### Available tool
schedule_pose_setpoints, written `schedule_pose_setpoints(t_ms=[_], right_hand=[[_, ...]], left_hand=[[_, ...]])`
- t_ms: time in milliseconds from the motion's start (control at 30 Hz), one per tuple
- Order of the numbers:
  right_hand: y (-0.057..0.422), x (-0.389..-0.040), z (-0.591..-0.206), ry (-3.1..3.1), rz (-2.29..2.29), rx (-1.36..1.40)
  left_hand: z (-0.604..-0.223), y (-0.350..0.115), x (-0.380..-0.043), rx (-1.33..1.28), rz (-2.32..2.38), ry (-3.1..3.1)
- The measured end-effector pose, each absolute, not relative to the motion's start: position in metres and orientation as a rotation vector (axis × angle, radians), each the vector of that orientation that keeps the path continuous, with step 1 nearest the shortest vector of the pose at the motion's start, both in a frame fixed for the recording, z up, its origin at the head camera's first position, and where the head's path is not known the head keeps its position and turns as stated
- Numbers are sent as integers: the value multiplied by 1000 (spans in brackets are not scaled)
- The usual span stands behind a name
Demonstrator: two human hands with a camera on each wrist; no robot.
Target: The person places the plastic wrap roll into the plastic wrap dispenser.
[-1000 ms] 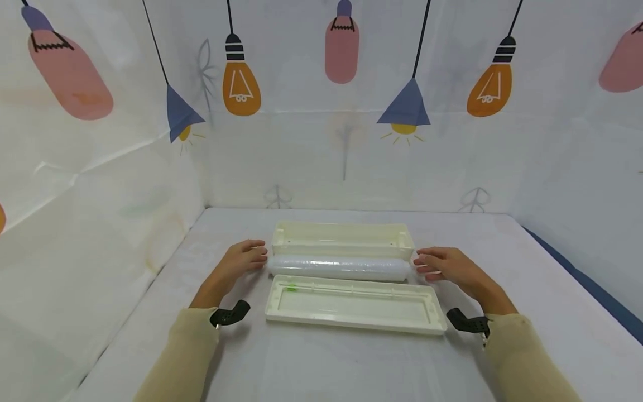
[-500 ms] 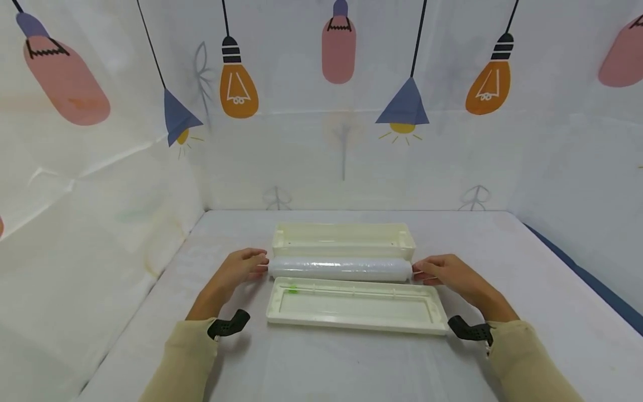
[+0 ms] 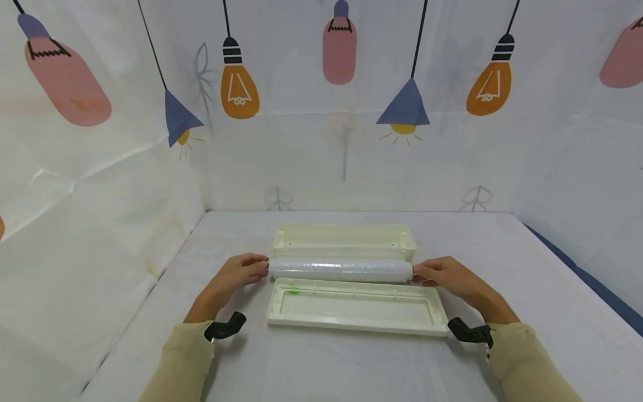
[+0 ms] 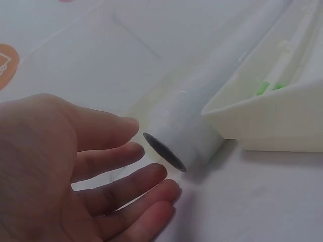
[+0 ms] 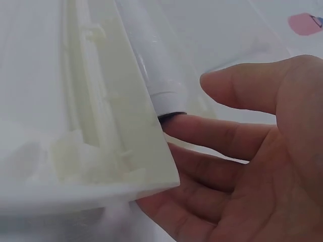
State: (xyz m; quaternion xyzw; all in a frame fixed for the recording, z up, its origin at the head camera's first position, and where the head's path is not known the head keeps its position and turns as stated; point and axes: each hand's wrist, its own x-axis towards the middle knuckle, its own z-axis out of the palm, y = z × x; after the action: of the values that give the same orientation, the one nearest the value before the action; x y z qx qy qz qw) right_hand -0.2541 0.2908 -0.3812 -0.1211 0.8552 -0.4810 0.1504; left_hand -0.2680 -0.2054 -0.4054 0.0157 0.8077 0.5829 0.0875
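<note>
A roll of plastic wrap [image 3: 341, 269] lies crosswise on the table between a cream box [image 3: 346, 237] and its cream lid [image 3: 358, 308]. My left hand [image 3: 236, 279] is at the roll's left end; the left wrist view shows thumb and fingers spread, a small gap from the dark hollow core [image 4: 164, 152]. At the other end is my right hand [image 3: 449, 277]. In the right wrist view its index fingertip [image 5: 179, 126] meets the roll's open end, while the thumb stands apart and the lower fingertips pass behind the lid's corner.
White cloth covers the table [image 3: 351, 368]. A printed sheet with lamp drawings [image 3: 346, 151] hangs behind and along the left side. Each wrist carries a black camera mount, one by the left sleeve [image 3: 225, 328] and one by the right sleeve [image 3: 469, 330].
Both hands have lowered slightly and closed in on the roll's two ends, the right fingertips reaching its end. The roll, box and lid have kept their places.
</note>
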Motion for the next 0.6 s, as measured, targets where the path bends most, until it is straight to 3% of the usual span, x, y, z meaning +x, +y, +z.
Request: schedule_pose_setpoints(t_ms=[600], right_hand=[[287,-249,-376,2472,-1273,-436]], left_hand=[[-409,-202,-271,19,1607,2524]])
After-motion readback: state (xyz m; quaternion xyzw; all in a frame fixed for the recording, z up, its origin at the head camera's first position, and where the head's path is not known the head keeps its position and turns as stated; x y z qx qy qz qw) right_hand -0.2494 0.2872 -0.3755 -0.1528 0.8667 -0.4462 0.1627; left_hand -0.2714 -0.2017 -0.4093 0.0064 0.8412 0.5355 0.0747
